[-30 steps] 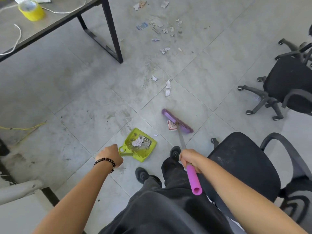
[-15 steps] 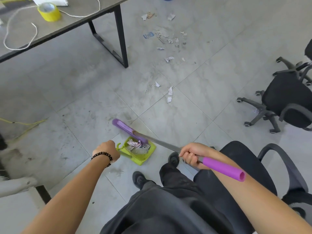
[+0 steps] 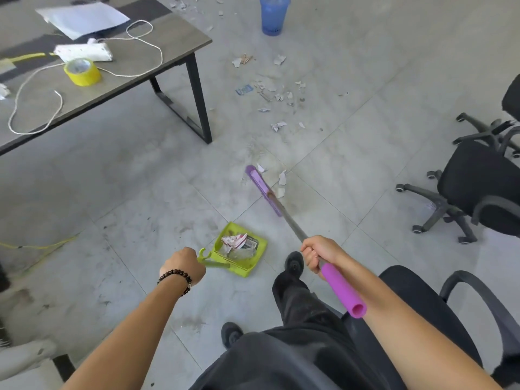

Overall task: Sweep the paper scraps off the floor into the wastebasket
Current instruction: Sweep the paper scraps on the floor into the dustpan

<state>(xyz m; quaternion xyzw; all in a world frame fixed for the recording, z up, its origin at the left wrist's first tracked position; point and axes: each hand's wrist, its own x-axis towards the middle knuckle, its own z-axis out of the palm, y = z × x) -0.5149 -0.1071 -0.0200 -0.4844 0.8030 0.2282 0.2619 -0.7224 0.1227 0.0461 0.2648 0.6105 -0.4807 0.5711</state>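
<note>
A person's left hand point(image 3: 183, 266), fingers curled round the handle, steadies a green dustpan point(image 3: 242, 249) on the floor point(image 3: 112, 192); it already holds a small heap of crumpled paper. The right hand point(image 3: 318, 253), fingers clamped on the shaft, reaches the purple broom point(image 3: 263, 190) toward a few paper scraps point(image 3: 282, 178) just beside its head. A wider scatter point(image 3: 278, 92) lies unswept beyond the desk point(image 3: 180, 43) corner, toward the blue wastebasket point(image 3: 273, 15). The job looks barely begun, with the pan not yet emptied.

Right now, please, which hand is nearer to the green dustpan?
Left. The left hand grips the dustpan handle; the right hand holds the broom, apart to its right.
</note>
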